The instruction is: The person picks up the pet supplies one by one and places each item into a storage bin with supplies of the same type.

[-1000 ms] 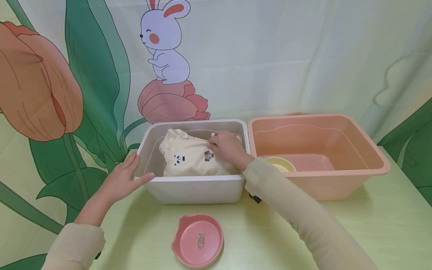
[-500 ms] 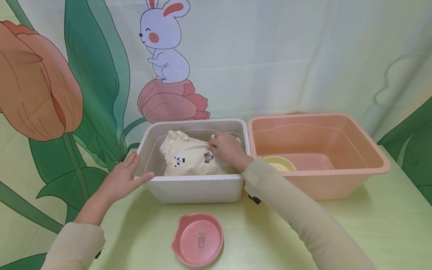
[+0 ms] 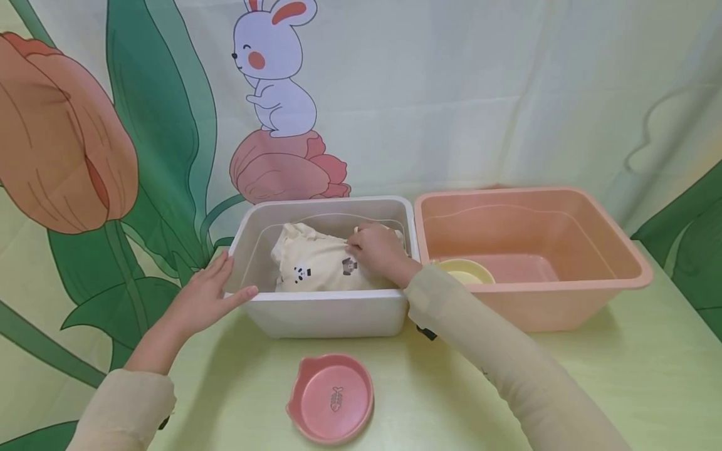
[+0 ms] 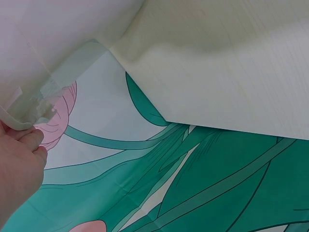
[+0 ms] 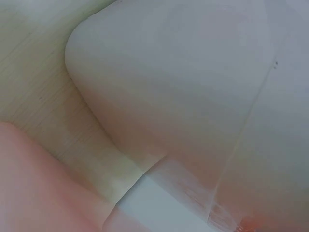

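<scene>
A soft cream cloth (image 3: 321,266) printed with a panda and a dog lies bunched inside the white bin (image 3: 333,316); its kind is unclear. At its upper right, my right hand (image 3: 380,250) pinches the fabric, the fingertips partly hidden by the hand itself. My left hand (image 3: 205,297) rests on the bin's left rim with fingers extended and the thumb along the front corner. In the left wrist view, the left hand's fingers (image 4: 31,140) touch the rim. The right wrist view shows mostly the bin's pale outer wall (image 5: 183,87), without the cloth.
A pink bin (image 3: 536,307) stands against the white bin's right side, with a yellow dish (image 3: 465,272) inside. A pink cat-shaped dish (image 3: 329,401) with a fishbone mark sits in front on the green table (image 3: 451,401). A printed curtain (image 3: 451,94) hangs behind.
The cloth's left end has sunk lower and shifted slightly right, so the cloth looks flatter. Both hands stay at nearly the same places.
</scene>
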`<state>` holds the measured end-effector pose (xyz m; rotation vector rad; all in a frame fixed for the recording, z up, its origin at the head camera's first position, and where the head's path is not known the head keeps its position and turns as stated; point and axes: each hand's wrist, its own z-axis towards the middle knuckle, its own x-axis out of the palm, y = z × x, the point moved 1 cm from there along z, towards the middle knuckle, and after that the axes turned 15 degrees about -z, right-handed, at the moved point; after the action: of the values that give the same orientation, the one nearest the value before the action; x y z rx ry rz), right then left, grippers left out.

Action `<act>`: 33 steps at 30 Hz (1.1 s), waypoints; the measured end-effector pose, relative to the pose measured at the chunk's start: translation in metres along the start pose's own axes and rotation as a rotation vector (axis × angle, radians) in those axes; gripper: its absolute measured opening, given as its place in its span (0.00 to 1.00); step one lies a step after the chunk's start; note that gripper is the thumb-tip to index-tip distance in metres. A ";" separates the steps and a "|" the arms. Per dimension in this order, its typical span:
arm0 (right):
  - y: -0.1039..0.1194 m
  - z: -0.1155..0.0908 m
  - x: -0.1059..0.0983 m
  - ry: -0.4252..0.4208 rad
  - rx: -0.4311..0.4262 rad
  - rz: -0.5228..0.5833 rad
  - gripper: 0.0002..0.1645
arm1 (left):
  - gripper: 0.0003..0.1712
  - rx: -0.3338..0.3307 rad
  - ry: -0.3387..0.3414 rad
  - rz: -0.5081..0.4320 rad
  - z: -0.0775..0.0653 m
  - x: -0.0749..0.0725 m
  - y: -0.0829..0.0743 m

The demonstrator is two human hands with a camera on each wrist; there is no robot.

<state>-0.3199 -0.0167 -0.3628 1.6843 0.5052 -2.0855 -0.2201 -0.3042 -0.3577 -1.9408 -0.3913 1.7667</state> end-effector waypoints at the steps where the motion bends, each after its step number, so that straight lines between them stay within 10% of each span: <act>1: 0.000 0.000 0.000 0.003 -0.001 -0.003 0.13 | 0.51 -0.001 0.000 0.000 0.000 0.000 0.000; 33: 0.001 0.001 0.005 0.171 0.023 0.027 0.12 | 0.50 0.008 -0.005 0.005 -0.001 -0.001 -0.002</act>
<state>-0.3209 -0.0181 -0.3673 1.8827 0.5087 -1.9454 -0.2193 -0.3032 -0.3562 -1.9333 -0.3804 1.7745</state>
